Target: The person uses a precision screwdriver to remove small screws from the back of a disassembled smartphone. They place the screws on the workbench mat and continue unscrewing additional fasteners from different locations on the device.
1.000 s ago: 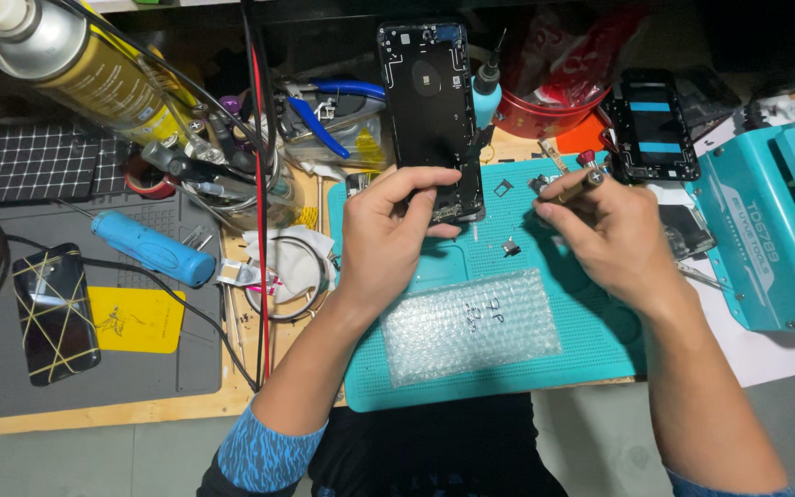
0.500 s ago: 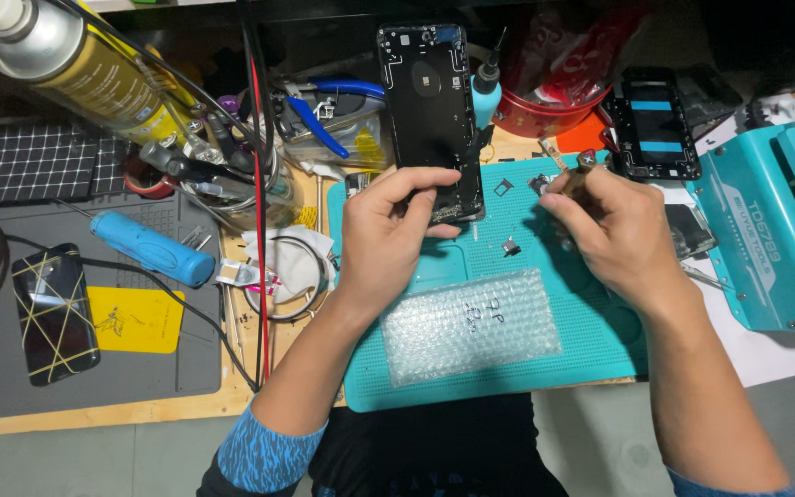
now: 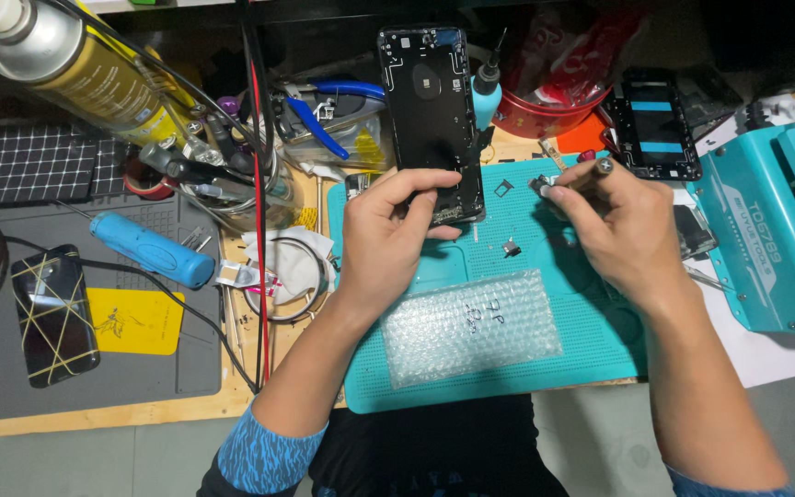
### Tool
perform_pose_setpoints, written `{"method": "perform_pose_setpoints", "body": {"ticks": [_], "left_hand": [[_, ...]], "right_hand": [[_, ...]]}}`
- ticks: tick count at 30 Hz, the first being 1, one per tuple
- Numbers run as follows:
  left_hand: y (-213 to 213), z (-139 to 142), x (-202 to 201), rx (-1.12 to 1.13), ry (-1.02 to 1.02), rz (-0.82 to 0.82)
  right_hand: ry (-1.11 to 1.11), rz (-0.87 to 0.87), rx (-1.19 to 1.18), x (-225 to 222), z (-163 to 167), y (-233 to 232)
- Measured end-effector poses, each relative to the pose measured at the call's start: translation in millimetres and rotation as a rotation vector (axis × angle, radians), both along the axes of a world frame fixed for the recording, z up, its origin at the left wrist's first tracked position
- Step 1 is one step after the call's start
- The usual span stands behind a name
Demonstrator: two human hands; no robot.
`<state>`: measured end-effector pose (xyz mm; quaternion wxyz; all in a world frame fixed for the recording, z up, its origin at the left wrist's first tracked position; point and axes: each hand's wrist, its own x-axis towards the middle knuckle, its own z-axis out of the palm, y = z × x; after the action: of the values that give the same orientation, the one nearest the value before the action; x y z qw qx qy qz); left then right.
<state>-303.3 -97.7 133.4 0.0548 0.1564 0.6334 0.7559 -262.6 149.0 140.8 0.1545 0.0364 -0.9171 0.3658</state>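
Note:
An opened black phone housing [image 3: 430, 110] lies upright across the far edge of a teal work mat [image 3: 591, 313]. My left hand [image 3: 393, 230] grips the housing's near end, fingers curled over its bottom edge. My right hand [image 3: 614, 230] hovers to the right over the mat, pinching a thin metal tool [image 3: 574, 180] whose tip holds a small part above the mat. A tiny loose part [image 3: 511, 247] and a small square frame [image 3: 502, 188] lie on the mat between my hands. A bubble-wrap pouch [image 3: 471, 327] rests on the mat's near half.
A second black phone frame [image 3: 660, 124] lies at the back right beside a teal machine [image 3: 775, 239]. A red bowl [image 3: 545, 115], blue pliers [image 3: 324, 115], a spray can [image 3: 75, 64], a blue-handled tool [image 3: 149, 248] and a phone [image 3: 52, 313] on a grey mat crowd the left.
My right hand has shifted slightly left and nearer, bringing the tool tip lower over the mat. My left hand stays on the housing.

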Motion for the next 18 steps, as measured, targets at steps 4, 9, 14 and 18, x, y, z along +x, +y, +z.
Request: {"method": "perform_pose_setpoints", "body": {"ticks": [4,9,14,18], "left_hand": [[2,-2,-1,0.018,-0.002,-0.014],[3,-3,0,0.015,-0.004,-0.016],[3,-3,-2,0.018,0.002,-0.015],[3,-4,-1,0.017,-0.001,-0.018]], "right_hand": [[-0.039,-0.059,-0.015,1,-2,4],[-0.06,-0.008,-0.129,0,-8,2],[-0.096,-0.036,-0.132,-2,-9,3],[-0.083,-0.017,-0.15,-2,-11,5]]}}
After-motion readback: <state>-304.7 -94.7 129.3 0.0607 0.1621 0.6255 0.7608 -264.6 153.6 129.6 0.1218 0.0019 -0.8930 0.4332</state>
